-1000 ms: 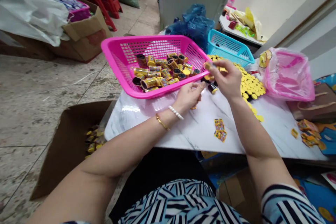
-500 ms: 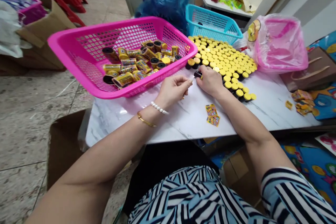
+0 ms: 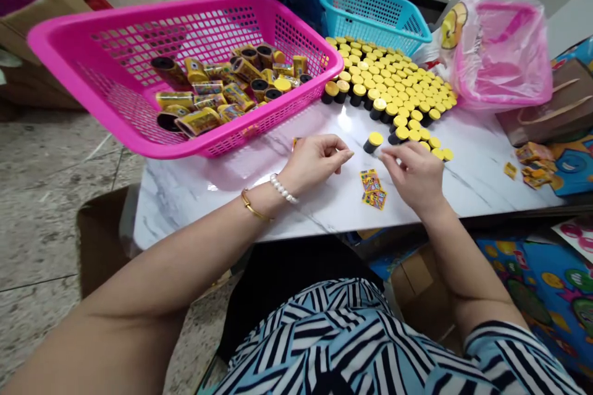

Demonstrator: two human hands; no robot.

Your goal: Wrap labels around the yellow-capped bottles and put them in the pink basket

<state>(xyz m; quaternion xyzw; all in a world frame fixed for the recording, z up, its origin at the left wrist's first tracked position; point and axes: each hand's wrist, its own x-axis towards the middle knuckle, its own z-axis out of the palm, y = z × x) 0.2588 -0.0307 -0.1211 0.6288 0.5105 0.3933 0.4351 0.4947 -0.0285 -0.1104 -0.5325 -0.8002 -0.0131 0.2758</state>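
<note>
The left hand (image 3: 315,162) and right hand (image 3: 412,177) hovered over the marble table (image 3: 194,210), fingers (image 3: 343,153) drawn together, though I could not tell whether they gripped anything. A yellow-capped black tube (image 3: 374,142) stood just beside the right hand.

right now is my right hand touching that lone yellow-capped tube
Apart: the head view shows a small gap between the right hand and the yellow-capped tube.

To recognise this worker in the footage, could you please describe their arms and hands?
The left hand and right hand are bare, ungloved. The left wrist wears a pearl bracelet and a thin gold bangle; the right sleeve is striped black, white and blue.
</note>
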